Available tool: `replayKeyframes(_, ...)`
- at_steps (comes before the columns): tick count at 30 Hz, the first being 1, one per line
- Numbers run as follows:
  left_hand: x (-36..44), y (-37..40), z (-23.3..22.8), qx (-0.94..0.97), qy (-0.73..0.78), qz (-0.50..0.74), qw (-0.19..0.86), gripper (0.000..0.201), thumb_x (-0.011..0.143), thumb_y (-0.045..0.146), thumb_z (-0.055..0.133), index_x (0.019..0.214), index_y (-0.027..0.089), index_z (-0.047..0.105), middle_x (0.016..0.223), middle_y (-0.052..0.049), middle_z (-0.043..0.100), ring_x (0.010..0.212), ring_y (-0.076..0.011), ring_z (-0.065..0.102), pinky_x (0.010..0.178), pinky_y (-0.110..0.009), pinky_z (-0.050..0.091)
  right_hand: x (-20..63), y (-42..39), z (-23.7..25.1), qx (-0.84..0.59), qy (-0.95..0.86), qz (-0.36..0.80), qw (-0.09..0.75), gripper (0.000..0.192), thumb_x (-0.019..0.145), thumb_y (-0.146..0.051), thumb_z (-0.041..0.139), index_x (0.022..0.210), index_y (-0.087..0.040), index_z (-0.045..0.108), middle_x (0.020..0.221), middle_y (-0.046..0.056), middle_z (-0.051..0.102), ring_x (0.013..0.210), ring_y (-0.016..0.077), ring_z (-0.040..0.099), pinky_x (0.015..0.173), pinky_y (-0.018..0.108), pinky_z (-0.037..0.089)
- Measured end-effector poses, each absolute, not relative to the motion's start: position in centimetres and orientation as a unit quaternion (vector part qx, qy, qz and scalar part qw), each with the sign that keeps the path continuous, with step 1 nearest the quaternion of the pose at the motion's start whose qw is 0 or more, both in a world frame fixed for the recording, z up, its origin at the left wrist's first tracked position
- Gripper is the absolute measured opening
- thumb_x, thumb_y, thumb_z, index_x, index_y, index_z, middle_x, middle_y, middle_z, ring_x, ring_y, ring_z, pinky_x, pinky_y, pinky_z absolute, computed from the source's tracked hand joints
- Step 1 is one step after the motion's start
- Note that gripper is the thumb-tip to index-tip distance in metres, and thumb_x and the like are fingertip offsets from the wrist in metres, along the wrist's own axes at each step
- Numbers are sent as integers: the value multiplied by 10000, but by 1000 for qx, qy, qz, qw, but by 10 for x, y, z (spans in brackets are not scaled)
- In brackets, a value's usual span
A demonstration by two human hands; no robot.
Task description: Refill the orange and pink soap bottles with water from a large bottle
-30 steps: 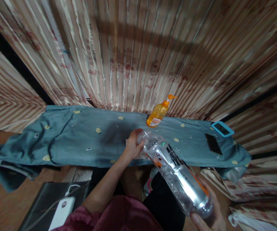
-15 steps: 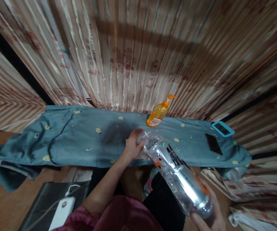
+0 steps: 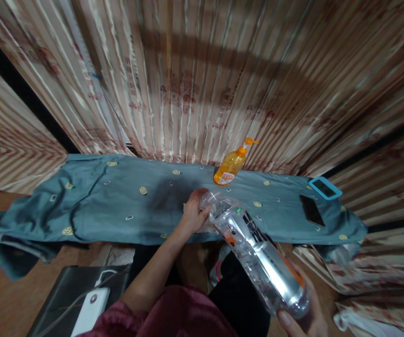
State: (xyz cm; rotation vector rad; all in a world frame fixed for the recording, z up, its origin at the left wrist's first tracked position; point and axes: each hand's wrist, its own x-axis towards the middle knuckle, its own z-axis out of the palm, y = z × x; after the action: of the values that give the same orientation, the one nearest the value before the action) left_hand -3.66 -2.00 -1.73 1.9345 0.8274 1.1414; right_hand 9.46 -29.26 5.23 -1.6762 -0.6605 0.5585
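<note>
A bottle point(image 3: 263, 255) with silver, black and orange print, seemingly in clear crinkled plastic, slants across the front of the covered table. My left hand point(image 3: 195, 213) is closed on the crinkled clear end at its upper left. At the lower right, my right hand point(image 3: 307, 309) grips the bottle's bottom end, with the thumb in front and the other fingers partly hidden behind it. Beyond my hands, an orange pump bottle point(image 3: 230, 167) stands on the blue-green patterned cloth point(image 3: 96, 206).
A dark phone point(image 3: 312, 210) and a blue-framed device point(image 3: 324, 187) lie toward the right end. A white power bank point(image 3: 91, 311) with a cable rests on a black surface point(image 3: 59, 290) at lower left. Patterned curtains point(image 3: 202, 93) surround the table.
</note>
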Motion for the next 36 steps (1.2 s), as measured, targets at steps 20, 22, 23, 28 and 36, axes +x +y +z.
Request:
replayKeyframes(20, -35, -19, -17, 761, 301, 468, 333, 427, 963, 514, 498, 1152, 150, 616, 1123, -139, 698, 1054, -281, 663, 954, -434, 537, 94, -290, 52, -712, -279, 235, 600, 736, 715, -639, 786, 1331, -329, 531, 1402, 34, 593, 1335, 268, 544, 1062, 304, 425)
replayKeyframes(22, -35, -19, -17, 761, 299, 471, 331, 430, 966, 514, 497, 1155, 146, 616, 1122, -142, 695, 1056, -284, 662, 952, -435, 537, 93, -290, 53, -710, -275, 240, 602, 746, 708, -646, 789, 1332, -330, 529, 1402, 33, 585, 1335, 261, 537, 1055, 290, 426)
replayKeyframes(23, -35, -19, -17, 761, 300, 470, 331, 431, 966, 512, 499, 1158, 144, 616, 1124, -145, 694, 1060, -286, 662, 952, -436, 536, 93, -290, 53, -710, -275, 241, 602, 748, 711, -649, 784, 1335, -329, 525, 1403, 35, 584, 1333, 260, 537, 1051, 289, 430)
replayKeyframes(28, -36, -19, -18, 761, 305, 462, 339, 397, 957, 470, 521, 1171, 147, 611, 1140, -149, 694, 1082, -291, 660, 970, -439, 528, 95, -291, 53, -722, -288, 231, 585, 747, 739, -645, 757, 1350, -298, 503, 1394, 57, 593, 1326, 276, 544, 1059, 306, 422)
replayKeyframes(36, -36, -19, -17, 761, 316, 451, 344, 364, 938, 422, 552, 1175, 153, 610, 1155, -145, 697, 1090, -290, 659, 977, -437, 525, 95, -291, 51, -720, -280, 238, 589, 774, 724, -660, 763, 1354, -296, 500, 1419, 77, 577, 1345, 312, 522, 1059, 357, 421)
